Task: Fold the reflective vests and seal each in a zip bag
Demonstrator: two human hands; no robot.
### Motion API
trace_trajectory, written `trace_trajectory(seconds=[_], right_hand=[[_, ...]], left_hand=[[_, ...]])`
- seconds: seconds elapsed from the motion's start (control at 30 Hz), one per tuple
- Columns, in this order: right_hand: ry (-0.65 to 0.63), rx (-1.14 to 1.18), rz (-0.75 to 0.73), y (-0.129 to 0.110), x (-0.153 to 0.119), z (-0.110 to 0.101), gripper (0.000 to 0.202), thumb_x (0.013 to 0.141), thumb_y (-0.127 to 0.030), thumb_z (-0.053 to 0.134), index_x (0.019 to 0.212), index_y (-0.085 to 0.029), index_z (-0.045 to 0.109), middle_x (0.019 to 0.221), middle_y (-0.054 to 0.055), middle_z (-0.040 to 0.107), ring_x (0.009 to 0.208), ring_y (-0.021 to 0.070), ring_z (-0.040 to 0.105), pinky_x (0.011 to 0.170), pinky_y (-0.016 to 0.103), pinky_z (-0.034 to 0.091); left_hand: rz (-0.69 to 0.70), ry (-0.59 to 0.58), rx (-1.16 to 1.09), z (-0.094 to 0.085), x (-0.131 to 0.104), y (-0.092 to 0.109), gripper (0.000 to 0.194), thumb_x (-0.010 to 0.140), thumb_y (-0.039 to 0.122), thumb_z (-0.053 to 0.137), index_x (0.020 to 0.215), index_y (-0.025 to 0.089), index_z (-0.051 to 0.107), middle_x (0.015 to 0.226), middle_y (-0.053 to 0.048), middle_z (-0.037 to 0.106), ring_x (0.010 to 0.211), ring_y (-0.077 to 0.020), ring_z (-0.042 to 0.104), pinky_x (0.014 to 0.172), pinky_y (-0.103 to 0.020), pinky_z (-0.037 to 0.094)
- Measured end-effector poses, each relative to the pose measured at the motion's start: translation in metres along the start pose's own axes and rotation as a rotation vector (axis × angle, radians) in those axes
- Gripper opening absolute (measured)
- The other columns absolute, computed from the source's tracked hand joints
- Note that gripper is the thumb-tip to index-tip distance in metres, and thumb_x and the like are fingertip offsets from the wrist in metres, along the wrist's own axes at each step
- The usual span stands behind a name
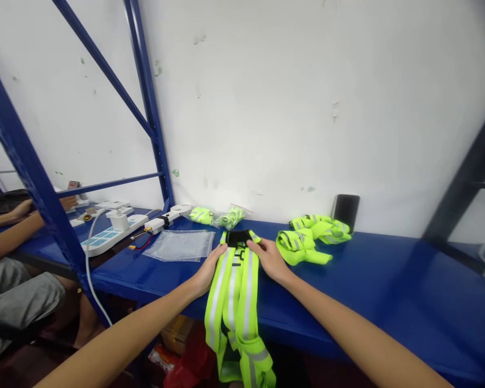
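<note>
A neon-yellow reflective vest (231, 293) with silver stripes and a black patch at its top hangs over the front edge of the blue table (380, 291). My left hand (210, 267) grips its upper left edge, thumb on top. At the upper right edge, my right hand (271, 260) pinches it beside the black patch. The vest's lower straps drop below the table top, partly bunched. Just right of my right hand lie crumpled yellow reflective straps (301, 245). Clear plastic bags (181, 245) lie flat to the left of my left hand.
Two bagged yellow bundles (229, 217) sit by the wall. A dark phone (345, 212) leans there on the right. Left are a white power strip (115, 235), a cable and a blue rack post (32, 161). Another person's arm (14, 240) reaches in at far left.
</note>
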State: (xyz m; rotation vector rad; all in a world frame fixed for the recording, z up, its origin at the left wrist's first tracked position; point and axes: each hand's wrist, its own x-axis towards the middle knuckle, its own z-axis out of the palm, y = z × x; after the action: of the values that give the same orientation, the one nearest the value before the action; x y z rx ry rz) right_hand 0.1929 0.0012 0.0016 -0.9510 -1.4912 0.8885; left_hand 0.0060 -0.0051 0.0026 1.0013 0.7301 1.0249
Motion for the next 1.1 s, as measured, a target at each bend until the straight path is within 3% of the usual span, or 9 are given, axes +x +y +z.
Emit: trace_trajectory(seconds=[0.1, 0.2, 0.37, 0.57, 0.67, 0.77, 0.87, 1.0, 1.1], right_hand=[[0.075, 0.207, 0.234, 0.005, 0.003, 0.002, 0.041, 0.075, -0.055, 0.063, 0.069, -0.014, 0.066, 0.065, 0.004, 0.066, 0.057, 0.018, 0.058, 0.055, 0.028, 0.044], [0.033, 0.423, 0.355, 0.006, 0.002, 0.005, 0.036, 0.075, -0.051, 0.065, 0.079, -0.015, 0.067, 0.071, 0.005, 0.069, 0.06, 0.0191, 0.063, 0.061, 0.031, 0.049], [-0.108, 0.564, 0.452, 0.002, -0.003, 0.01, 0.019, 0.077, -0.034, 0.062, 0.086, -0.018, 0.063, 0.073, 0.002, 0.069, 0.063, 0.0185, 0.064, 0.063, 0.031, 0.051], [-0.063, 0.556, 0.505, 0.001, -0.006, 0.009, 0.015, 0.066, -0.018, 0.06, 0.081, -0.018, 0.057, 0.069, -0.001, 0.066, 0.063, 0.0172, 0.064, 0.06, 0.027, 0.049], [-0.112, 0.566, 0.496, 0.002, -0.006, 0.006, 0.018, 0.063, -0.016, 0.059, 0.081, -0.018, 0.056, 0.07, -0.001, 0.066, 0.064, 0.0171, 0.064, 0.063, 0.028, 0.05], [-0.221, 0.541, 0.431, 0.004, -0.004, 0.004, 0.03, 0.063, -0.018, 0.066, 0.092, -0.018, 0.058, 0.079, 0.0, 0.068, 0.069, 0.0182, 0.066, 0.068, 0.031, 0.051], [-0.284, 0.514, 0.327, 0.007, -0.001, 0.003, 0.043, 0.063, -0.027, 0.075, 0.102, -0.018, 0.058, 0.084, 0.002, 0.069, 0.073, 0.0194, 0.067, 0.072, 0.034, 0.051], [-0.166, 0.471, 0.18, 0.009, 0.0, 0.003, 0.049, 0.068, -0.037, 0.074, 0.11, -0.02, 0.055, 0.079, 0.002, 0.069, 0.07, 0.0197, 0.066, 0.072, 0.035, 0.051], [-0.098, 0.343, 0.061, 0.008, -0.003, 0.004, 0.05, 0.075, -0.041, 0.067, 0.12, -0.026, 0.049, 0.087, 0.001, 0.068, 0.075, 0.0197, 0.065, 0.072, 0.033, 0.049]], left_hand=[[0.014, -0.028, 0.062, 0.004, -0.002, -0.001, 0.043, 0.077, 0.036, 0.068, 0.114, 0.015, 0.06, 0.103, -0.011, 0.071, 0.086, -0.0259, 0.068, 0.079, -0.035, 0.052], [0.072, 0.018, 0.112, 0.008, -0.001, -0.001, 0.044, 0.076, 0.033, 0.069, 0.116, 0.017, 0.058, 0.103, -0.009, 0.071, 0.087, -0.0244, 0.068, 0.081, -0.033, 0.051], [0.002, 0.126, 0.1, 0.008, -0.002, 0.003, 0.037, 0.074, 0.027, 0.066, 0.109, 0.017, 0.059, 0.082, -0.006, 0.073, 0.069, -0.0225, 0.069, 0.068, -0.032, 0.052], [-0.108, 0.108, -0.013, 0.006, -0.003, 0.002, 0.03, 0.078, 0.03, 0.048, 0.094, 0.011, 0.063, 0.074, -0.008, 0.072, 0.068, -0.0253, 0.068, 0.065, -0.034, 0.052], [-0.064, 0.178, 0.043, 0.001, 0.001, -0.002, 0.028, 0.075, 0.027, 0.05, 0.095, 0.013, 0.063, 0.072, -0.006, 0.071, 0.064, -0.0248, 0.067, 0.062, -0.033, 0.051], [-0.028, 0.251, 0.127, -0.004, 0.004, -0.003, 0.027, 0.074, 0.026, 0.057, 0.097, 0.015, 0.062, 0.073, -0.005, 0.071, 0.061, -0.0231, 0.066, 0.06, -0.032, 0.05], [0.047, 0.219, 0.106, -0.004, 0.004, 0.0, 0.035, 0.071, 0.023, 0.066, 0.105, 0.016, 0.06, 0.078, -0.005, 0.072, 0.063, -0.022, 0.067, 0.063, -0.032, 0.052], [0.022, 0.167, 0.054, 0.003, 0.0, 0.004, 0.032, 0.07, 0.027, 0.072, 0.098, 0.015, 0.061, 0.079, -0.007, 0.073, 0.061, -0.0217, 0.068, 0.063, -0.033, 0.053], [0.007, 0.18, 0.046, 0.01, 0.0, 0.001, 0.031, 0.074, 0.03, 0.07, 0.101, 0.016, 0.061, 0.081, -0.007, 0.073, 0.062, -0.0222, 0.068, 0.062, -0.033, 0.052]])
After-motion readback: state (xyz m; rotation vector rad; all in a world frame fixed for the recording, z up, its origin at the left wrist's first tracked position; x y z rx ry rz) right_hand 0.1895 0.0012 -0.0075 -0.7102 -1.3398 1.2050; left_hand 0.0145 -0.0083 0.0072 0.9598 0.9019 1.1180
